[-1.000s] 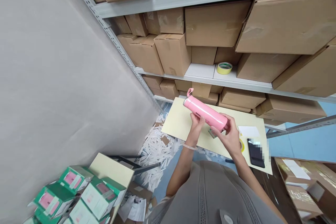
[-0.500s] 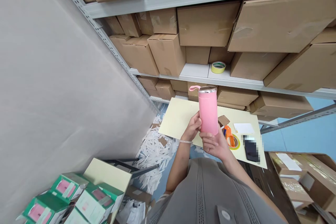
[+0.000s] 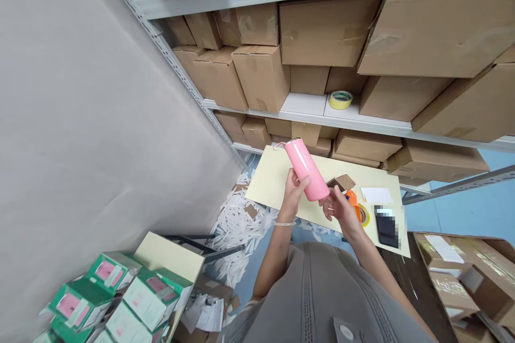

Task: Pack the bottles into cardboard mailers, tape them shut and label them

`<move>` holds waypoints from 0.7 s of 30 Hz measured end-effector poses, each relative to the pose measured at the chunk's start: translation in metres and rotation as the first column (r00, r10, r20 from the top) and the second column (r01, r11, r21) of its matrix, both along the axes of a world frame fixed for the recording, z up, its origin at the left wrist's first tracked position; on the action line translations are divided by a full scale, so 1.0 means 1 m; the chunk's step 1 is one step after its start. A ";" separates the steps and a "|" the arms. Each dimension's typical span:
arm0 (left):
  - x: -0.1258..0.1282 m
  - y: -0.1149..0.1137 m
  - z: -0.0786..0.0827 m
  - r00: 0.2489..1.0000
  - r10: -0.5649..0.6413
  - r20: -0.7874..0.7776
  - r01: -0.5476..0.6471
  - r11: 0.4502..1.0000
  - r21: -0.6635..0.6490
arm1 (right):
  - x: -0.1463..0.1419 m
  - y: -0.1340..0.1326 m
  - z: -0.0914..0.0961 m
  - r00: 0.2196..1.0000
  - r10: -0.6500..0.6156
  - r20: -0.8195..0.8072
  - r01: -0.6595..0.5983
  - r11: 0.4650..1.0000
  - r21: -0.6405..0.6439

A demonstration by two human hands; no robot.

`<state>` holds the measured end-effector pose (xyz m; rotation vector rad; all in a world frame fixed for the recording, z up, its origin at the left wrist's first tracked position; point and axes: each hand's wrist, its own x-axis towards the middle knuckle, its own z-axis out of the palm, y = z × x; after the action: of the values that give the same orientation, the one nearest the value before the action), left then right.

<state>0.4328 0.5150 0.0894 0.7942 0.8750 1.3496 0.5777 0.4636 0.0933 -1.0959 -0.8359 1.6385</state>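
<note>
My left hand grips a pink bottle around its lower half, thumb across the front. The bottle leans, with its silver-rimmed top and a thin pink strap loop toward the upper left. By the bottle's base is my right hand, its fingers loosely bent and apart; whether a fingertip touches the base I cannot tell. Just beyond that hand, on the cream tabletop, lie an orange tape dispenser, a yellow tape roll and an open brown cardboard piece.
A phone and a white card lie at the table's right. Shelves ahead hold cardboard boxes and a yellow tape roll. Green boxes are stacked lower left; paper shreds cover the floor. An open carton stands right.
The bottle has tipped from upright to a slant, its top going left. My right hand has let go of the base and moved slightly right; my left hand keeps its hold.
</note>
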 end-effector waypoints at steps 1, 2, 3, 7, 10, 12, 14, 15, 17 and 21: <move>-0.002 -0.001 0.000 0.999 0.010 -0.033 -0.010 1.000 0.004 | 0.004 -0.001 -0.004 0.996 -0.053 0.078 0.050 0.998 0.040; -0.004 -0.003 -0.001 0.998 0.012 -0.064 -0.011 1.000 0.004 | 0.009 -0.001 -0.008 0.986 -0.096 0.137 0.086 0.994 0.074; -0.006 -0.006 -0.001 0.995 0.010 -0.098 -0.009 1.000 0.006 | 0.013 -0.001 -0.011 0.976 -0.126 0.180 0.109 0.989 0.099; -0.010 -0.022 0.001 0.947 0.032 -0.320 -0.010 0.998 0.069 | 0.023 -0.003 -0.011 0.947 -0.167 0.275 0.125 0.978 0.165; -0.011 -0.034 0.001 0.874 0.079 -0.479 -0.018 0.991 0.131 | 0.024 -0.004 -0.004 0.921 -0.191 0.339 0.107 0.962 0.251; -0.013 -0.040 -0.001 0.836 0.084 -0.542 0.007 0.987 0.163 | 0.024 -0.005 0.000 0.883 -0.233 0.408 0.095 0.939 0.330; -0.015 -0.045 -0.006 0.794 0.087 -0.602 0.046 0.978 0.202 | 0.023 -0.007 0.004 0.813 -0.287 0.506 0.068 0.911 0.407; -0.016 -0.047 -0.010 0.766 0.095 -0.636 0.067 0.972 0.226 | 0.022 -0.007 0.006 0.768 -0.308 0.562 0.041 0.899 0.437; -0.019 -0.050 -0.019 0.709 0.106 -0.697 0.122 0.955 0.269 | 0.019 -0.009 0.007 0.665 -0.341 0.664 -0.027 0.878 0.478; -0.020 -0.052 -0.035 0.634 0.056 -0.771 0.257 0.925 0.279 | 0.018 -0.011 0.000 0.517 -0.387 0.764 -0.111 0.854 0.508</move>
<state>0.4124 0.4631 0.0541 1.7842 1.2205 1.0533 0.5956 0.4525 0.0936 -1.5249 -1.6485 0.5384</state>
